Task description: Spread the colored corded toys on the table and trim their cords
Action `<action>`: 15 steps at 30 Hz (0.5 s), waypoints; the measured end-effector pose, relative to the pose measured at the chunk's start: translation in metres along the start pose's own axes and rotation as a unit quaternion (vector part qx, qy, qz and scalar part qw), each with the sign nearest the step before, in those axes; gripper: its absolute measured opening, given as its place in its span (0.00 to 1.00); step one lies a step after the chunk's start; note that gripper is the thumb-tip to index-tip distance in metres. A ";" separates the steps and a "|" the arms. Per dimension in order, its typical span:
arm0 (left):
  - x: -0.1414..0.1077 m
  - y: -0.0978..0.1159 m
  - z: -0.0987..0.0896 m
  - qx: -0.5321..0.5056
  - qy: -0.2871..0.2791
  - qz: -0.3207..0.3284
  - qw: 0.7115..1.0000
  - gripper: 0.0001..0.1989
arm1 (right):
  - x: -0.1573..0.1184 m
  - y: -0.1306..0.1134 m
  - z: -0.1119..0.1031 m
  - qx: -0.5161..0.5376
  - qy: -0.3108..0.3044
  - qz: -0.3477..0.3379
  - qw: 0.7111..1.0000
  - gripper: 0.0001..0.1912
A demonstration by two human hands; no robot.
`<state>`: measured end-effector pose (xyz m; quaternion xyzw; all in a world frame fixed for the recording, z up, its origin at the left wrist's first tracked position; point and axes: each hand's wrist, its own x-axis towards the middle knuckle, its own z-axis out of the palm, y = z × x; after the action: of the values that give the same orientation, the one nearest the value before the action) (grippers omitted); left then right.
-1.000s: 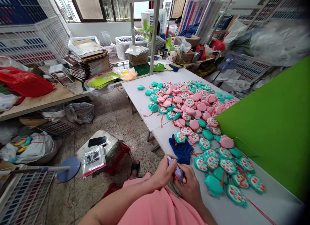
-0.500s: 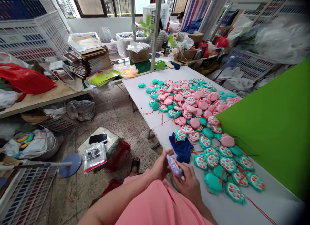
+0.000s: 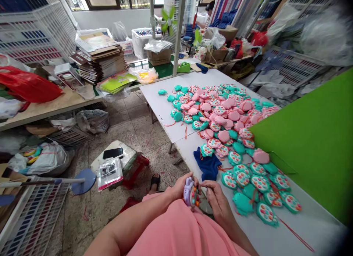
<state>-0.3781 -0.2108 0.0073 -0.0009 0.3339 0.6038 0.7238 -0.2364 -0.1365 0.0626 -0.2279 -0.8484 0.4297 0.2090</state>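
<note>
In my left hand [image 3: 180, 186] is a small purple toy [image 3: 188, 192], animal-shaped, with rows of coloured round buttons on one face. My fingers wrap round its far side, just above my lap. Close by on the right, my right hand [image 3: 217, 199] has its fingertips pinched together, apart from the toy's body; whatever they pinch is too small to make out. A dark blue cloth [image 3: 206, 167] lies on the table edge beyond my hands. Teal button toys [image 3: 260, 184] with red cords are spread to the right of it.
A heap of pink and teal toys [image 3: 220, 110] covers much of the white table [image 3: 158, 107]. A green panel [image 3: 309, 138] borders it on the right. At left stands a stool [image 3: 127, 160] bearing a phone [image 3: 113, 153] and a plastic-wrapped packet [image 3: 110, 173]. Another person sits far back.
My right hand has let go of the purple toy and moved slightly right. The toy has turned in my left hand, so its button face now shows, and shifted left and down.
</note>
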 end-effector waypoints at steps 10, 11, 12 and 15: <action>-0.022 0.008 0.020 0.332 0.135 0.090 0.929 0.34 | 0.005 -0.017 -0.008 -0.138 -0.011 -0.146 0.980 0.09; -0.024 0.010 0.022 0.349 0.143 0.097 0.921 0.34 | 0.005 -0.018 -0.008 -0.151 -0.008 -0.157 0.976 0.09; -0.025 0.011 0.024 0.364 0.151 0.104 0.913 0.34 | 0.005 -0.019 -0.007 -0.164 -0.005 -0.168 0.972 0.09; -0.026 0.012 0.028 0.407 0.158 0.117 0.892 0.32 | 0.005 -0.020 -0.006 -0.201 0.011 -0.193 0.960 0.09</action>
<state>-0.3763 -0.2188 0.0458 0.2373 0.6584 0.4870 0.5225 -0.2414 -0.1405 0.0831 -0.1021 -0.9426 0.1995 0.2474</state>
